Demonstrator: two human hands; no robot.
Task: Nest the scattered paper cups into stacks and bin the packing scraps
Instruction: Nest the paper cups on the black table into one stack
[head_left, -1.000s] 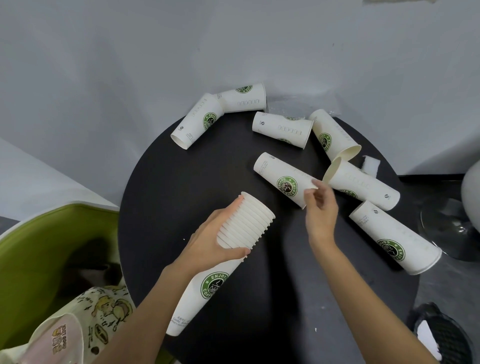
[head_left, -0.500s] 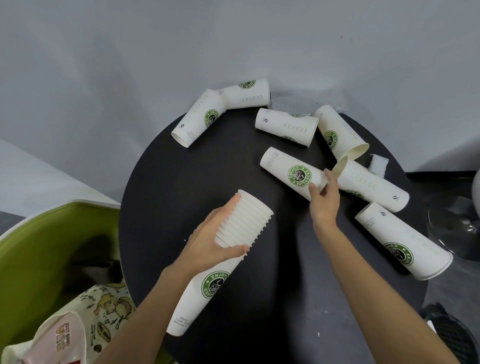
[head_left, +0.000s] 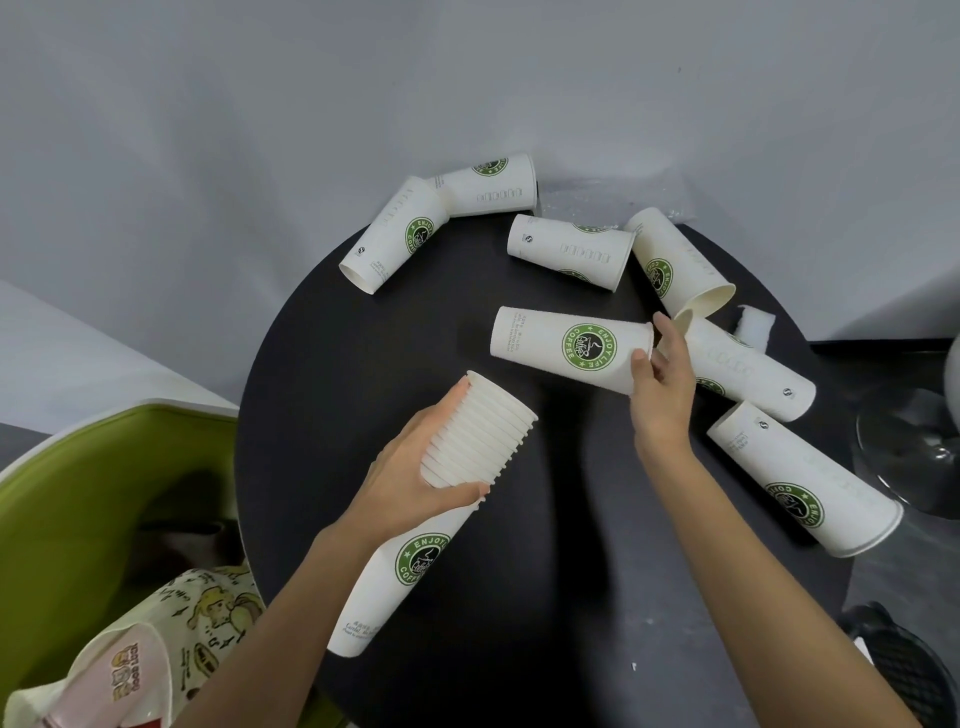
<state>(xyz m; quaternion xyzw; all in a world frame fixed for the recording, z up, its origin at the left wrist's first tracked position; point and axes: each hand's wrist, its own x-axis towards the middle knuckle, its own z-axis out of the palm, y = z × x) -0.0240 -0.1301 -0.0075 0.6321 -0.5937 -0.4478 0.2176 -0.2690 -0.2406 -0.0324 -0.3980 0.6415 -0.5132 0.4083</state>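
Observation:
My left hand (head_left: 415, 473) grips a tall stack of nested white paper cups (head_left: 457, 467), tilted with its rims pointing up and to the right over the round black table (head_left: 322, 395). My right hand (head_left: 662, 382) pinches the rim of a single cup (head_left: 566, 351) with a green coffee logo, lifted on its side with its base pointing left. Several more loose cups lie on the table: two (head_left: 395, 234) at the back left, two (head_left: 566, 249) at the back, two (head_left: 800, 473) on the right. A white packing scrap (head_left: 754, 326) lies by the right edge.
A clear plastic wrapper (head_left: 613, 195) lies at the table's back edge against the grey wall. A green chair (head_left: 78, 493) with a printed bag (head_left: 171, 639) stands at the left. A black mesh bin (head_left: 904, 670) sits on the floor at the lower right, beside a chair base (head_left: 914, 452).
My right hand took the single cup by its rim and lifted it, swinging its base to the left. The stack in my left hand has barely moved.

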